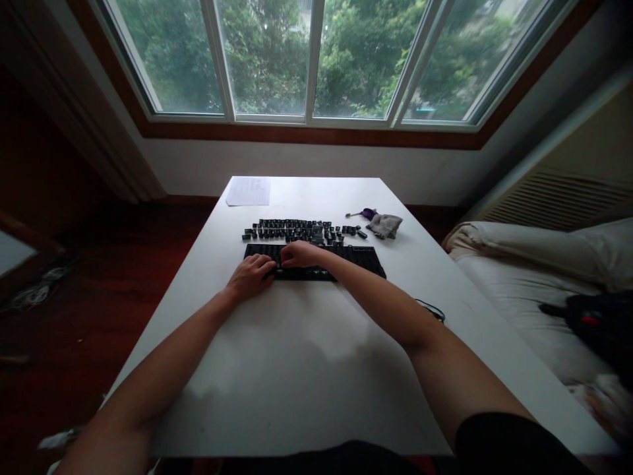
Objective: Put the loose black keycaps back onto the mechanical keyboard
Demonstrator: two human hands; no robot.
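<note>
A black keyboard [359,260] lies across the white table, its long side toward me. My left hand [252,274] grips the keyboard's left front part, with its fingers over the edge and resting on top. Over the left-middle of the keyboard, my right hand [299,254] is closed in a pinch. Whatever sits between its fingertips is too small and dark to make out. Loose black keycaps [284,227] stand in rough rows just behind the keyboard. Part of the keyboard is hidden under my right hand and forearm.
A grey cloth [384,225] and a purple-handled brush [368,213] lie at the table's back right. A paper sheet [248,191] is at the back left. The black cable [432,309] curls beside my right forearm. A couch [524,284] stands right of the table [297,376].
</note>
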